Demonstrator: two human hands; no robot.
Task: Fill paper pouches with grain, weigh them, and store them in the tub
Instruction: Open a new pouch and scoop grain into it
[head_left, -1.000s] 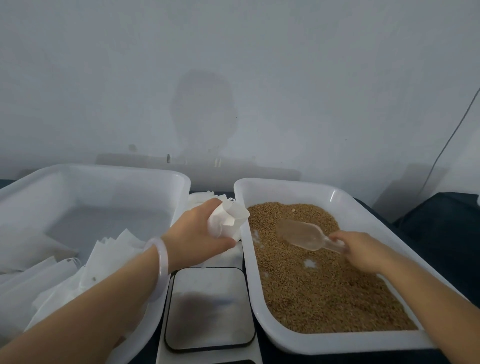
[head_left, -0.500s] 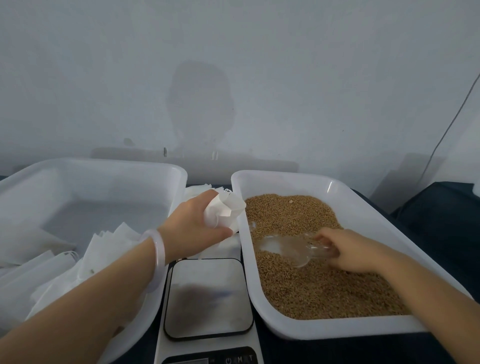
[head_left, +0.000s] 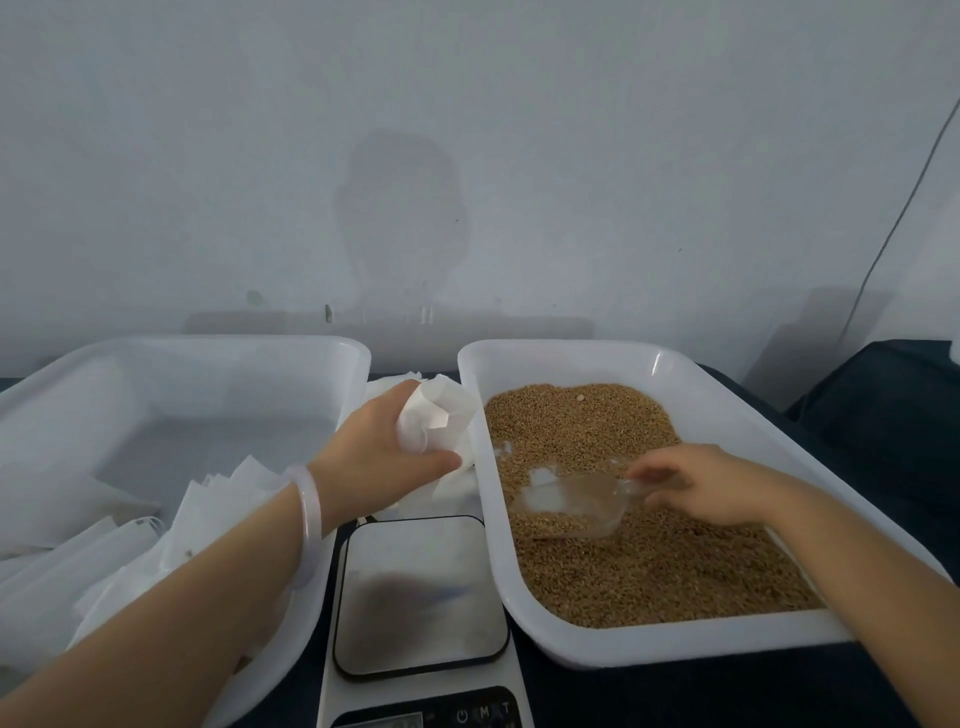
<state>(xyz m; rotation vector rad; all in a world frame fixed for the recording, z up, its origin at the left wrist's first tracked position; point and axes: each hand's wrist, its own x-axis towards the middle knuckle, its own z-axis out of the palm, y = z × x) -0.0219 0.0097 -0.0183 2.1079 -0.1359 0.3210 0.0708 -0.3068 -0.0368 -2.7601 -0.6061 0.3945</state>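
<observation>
My left hand (head_left: 382, 460) grips a white paper pouch (head_left: 439, 421) with its mouth open, held between the two tubs just left of the grain tub's rim. My right hand (head_left: 701, 483) holds the handle of a clear plastic scoop (head_left: 571, 501), whose bowl lies low in the brown grain (head_left: 649, 561) with some grain in it. The grain fills a white tub (head_left: 727, 395) on the right. A second white tub (head_left: 208, 364) on the left holds several flat white pouches (head_left: 218, 499) at its near side. A kitchen scale (head_left: 418, 592) with a bare steel plate sits between the tubs.
More white pouches (head_left: 395, 387) lie behind my left hand between the tubs. A dark cloth-covered surface (head_left: 883, 415) runs to the right of the grain tub. A pale wall with a thin cable (head_left: 893, 223) stands close behind.
The scoop came down from above the grain and dug into it, moving toward me. My left hand has kept the pouch in nearly the same place.
</observation>
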